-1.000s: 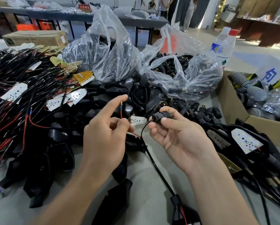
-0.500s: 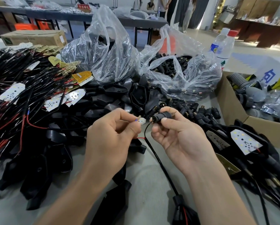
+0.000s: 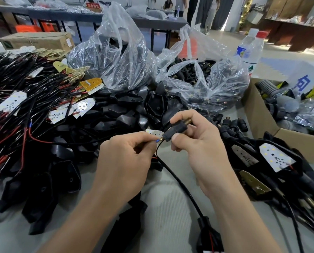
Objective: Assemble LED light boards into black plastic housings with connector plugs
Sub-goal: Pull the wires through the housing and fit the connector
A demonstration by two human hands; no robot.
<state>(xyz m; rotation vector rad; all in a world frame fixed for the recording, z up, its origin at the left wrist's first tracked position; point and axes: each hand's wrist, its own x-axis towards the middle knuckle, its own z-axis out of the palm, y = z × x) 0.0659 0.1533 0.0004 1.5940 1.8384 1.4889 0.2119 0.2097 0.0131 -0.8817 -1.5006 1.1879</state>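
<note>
Two hands meet over the grey table (image 3: 170,225). Your left hand (image 3: 123,161) pinches a blue-tipped wire end (image 3: 158,141) between thumb and forefinger, the other fingers curled. The tip is right at the brass mouth of the connector plug (image 3: 176,130). Your right hand (image 3: 200,143) grips that plug, thumb under and fingers curled over it. A threaded brass stud shows at its far end. A black cable (image 3: 179,183) drops from between the hands toward you.

Writing:
- Red sign (image 3: 92,5) on the far table has white Chinese characters, too small to read surely.
- Front bottle (image 3: 251,46) has a blue label, print illegible.
- One large blue character (image 3: 303,84), cut off, shows past the cardboard box (image 3: 262,125) at right.

Around:
- Two clear bags stand behind, the left bag (image 3: 116,57) with dark parts and the right bag (image 3: 207,84) with plugs.
- Black housings (image 3: 127,114) are heaped just behind your hands.
- Wired boards (image 3: 24,84) are piled at left.
- An LED board (image 3: 276,157) sits in a housing at right.
- Your fingers half hide a small white board (image 3: 154,132).
</note>
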